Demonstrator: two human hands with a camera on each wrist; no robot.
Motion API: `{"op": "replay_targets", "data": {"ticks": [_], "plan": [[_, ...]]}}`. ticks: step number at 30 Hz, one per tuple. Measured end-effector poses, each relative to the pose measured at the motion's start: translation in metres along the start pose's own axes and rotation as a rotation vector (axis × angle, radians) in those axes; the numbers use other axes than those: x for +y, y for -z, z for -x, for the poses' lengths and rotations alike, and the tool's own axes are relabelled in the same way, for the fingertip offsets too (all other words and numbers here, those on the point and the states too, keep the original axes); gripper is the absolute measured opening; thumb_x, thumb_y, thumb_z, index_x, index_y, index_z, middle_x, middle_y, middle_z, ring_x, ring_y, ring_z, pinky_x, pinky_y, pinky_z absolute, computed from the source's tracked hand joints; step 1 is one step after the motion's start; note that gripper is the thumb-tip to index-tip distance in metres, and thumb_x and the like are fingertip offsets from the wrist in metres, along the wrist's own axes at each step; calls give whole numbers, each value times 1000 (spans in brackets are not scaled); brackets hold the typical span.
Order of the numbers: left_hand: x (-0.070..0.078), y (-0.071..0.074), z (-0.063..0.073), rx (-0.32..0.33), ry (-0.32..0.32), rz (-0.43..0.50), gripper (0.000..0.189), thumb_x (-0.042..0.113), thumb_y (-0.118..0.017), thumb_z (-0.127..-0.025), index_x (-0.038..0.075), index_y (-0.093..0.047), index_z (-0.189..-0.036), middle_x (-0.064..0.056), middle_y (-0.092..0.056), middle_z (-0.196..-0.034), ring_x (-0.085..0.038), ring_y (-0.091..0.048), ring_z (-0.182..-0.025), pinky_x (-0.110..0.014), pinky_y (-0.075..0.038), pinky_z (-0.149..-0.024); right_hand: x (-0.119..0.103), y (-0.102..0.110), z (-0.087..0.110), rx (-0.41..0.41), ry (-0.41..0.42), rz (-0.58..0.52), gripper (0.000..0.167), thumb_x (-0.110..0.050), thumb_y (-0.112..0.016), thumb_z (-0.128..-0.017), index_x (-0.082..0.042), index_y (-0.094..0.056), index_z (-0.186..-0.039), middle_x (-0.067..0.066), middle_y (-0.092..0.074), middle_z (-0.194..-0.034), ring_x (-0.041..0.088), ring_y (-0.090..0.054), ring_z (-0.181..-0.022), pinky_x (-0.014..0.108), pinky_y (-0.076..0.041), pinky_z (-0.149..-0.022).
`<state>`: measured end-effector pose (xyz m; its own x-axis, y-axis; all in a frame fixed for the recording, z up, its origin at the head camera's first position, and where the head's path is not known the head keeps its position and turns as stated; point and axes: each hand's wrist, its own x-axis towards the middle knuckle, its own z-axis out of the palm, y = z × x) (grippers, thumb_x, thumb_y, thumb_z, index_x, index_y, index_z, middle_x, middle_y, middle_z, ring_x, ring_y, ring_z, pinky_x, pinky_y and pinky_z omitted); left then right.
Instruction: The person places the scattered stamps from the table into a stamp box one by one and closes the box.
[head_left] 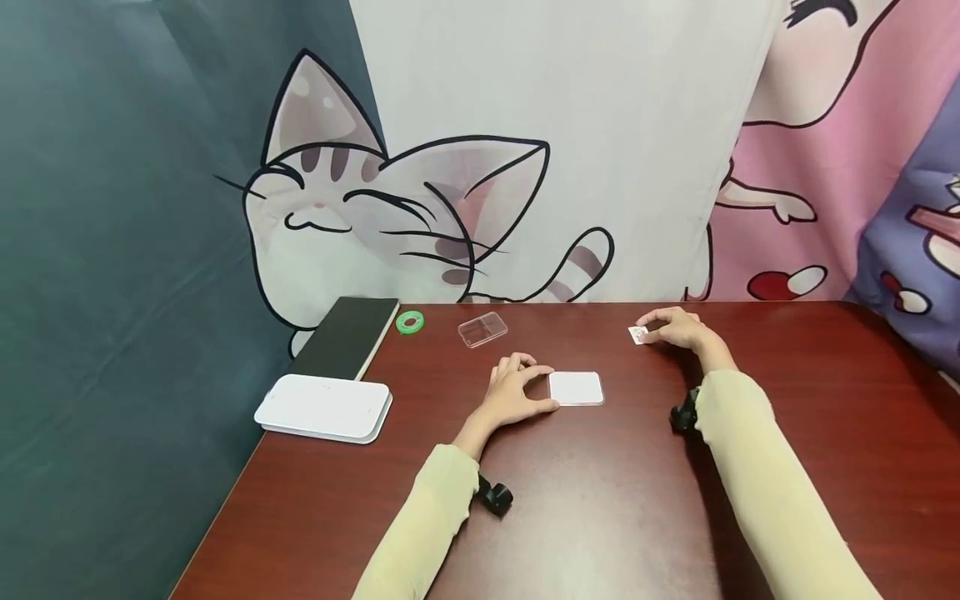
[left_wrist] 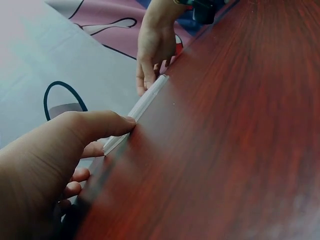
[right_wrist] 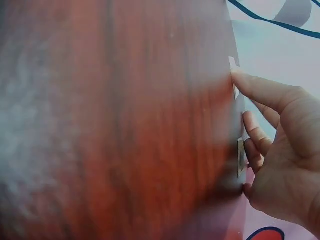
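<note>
My left hand [head_left: 512,395] grips the left end of a flat clear plastic case [head_left: 576,388] with a white face, thumb at the near corner and index finger at the far one. In the left wrist view the case [left_wrist: 145,102] lies low and edge-on at the tabletop, with the thumb on its side. Farther right, my right hand [head_left: 677,327] pinches a small white printed square [head_left: 637,334] between thumb and fingers, low over the table. The right wrist view shows another small flat piece [right_wrist: 241,157] beside the curled fingers, partly hidden.
Behind the left hand lies a clear plastic lid [head_left: 482,329], with a green tape roll [head_left: 409,322] to its left. A black notebook [head_left: 348,333] and a white flat box [head_left: 324,407] lie at the table's left edge. A cartoon-printed curtain [head_left: 600,125] hangs behind the table.
</note>
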<state>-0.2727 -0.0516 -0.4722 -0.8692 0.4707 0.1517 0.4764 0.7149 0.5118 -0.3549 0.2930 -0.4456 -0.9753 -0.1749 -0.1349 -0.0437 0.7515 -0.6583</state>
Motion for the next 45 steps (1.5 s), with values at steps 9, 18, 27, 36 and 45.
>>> {"op": "replay_targets", "data": {"ticks": [9, 18, 27, 36, 45], "plan": [[1, 0, -2, 6, -10, 7, 56, 44, -76, -78, 25, -64, -129, -4, -48, -126, -23, -40, -115, -42, -30, -102, -9, 7, -2, -32, -42, 70, 39, -23, -74, -80, 2, -63, -108, 27, -60, -109, 45, -33, -108, 45, -31, -87], [-3, -2, 0, 2, -9, 8, 56, 44, -76, -78, 24, -64, -129, -4, -49, -127, -23, -41, -115, -43, -30, -104, -7, 1, 0, -12, -6, 28, 37, -17, -74, -79, 5, -56, -103, 17, -61, -92, 33, -45, -96, 38, -33, -84], [-2, 0, -1, 12, 1, 1, 56, 44, -76, -77, 25, -64, -128, -3, -48, -128, -23, -41, -116, -43, -30, -103, -4, -4, -1, 67, 19, -78, 28, -11, -70, -82, 7, -55, -98, 2, -59, -82, 10, -49, -75, 25, -38, -69], [2, -6, -1, -15, -6, -9, 56, 45, -75, -79, 24, -63, -129, -3, -48, -130, -22, -42, -116, -41, -30, -103, -7, -4, 17, 211, -33, -385, 12, -19, -70, -88, -24, -62, -81, -22, -55, -65, 1, -42, -56, 21, -35, -50], [0, 1, -2, -2, -2, 14, 56, 42, -76, -78, 22, -63, -129, -3, -50, -130, -23, -42, -119, -43, -30, -104, -48, -30, 39, 243, -11, -474, 21, -24, -71, -88, -12, -61, -102, -29, -61, -69, -2, -57, -76, 24, -36, -82]]}}
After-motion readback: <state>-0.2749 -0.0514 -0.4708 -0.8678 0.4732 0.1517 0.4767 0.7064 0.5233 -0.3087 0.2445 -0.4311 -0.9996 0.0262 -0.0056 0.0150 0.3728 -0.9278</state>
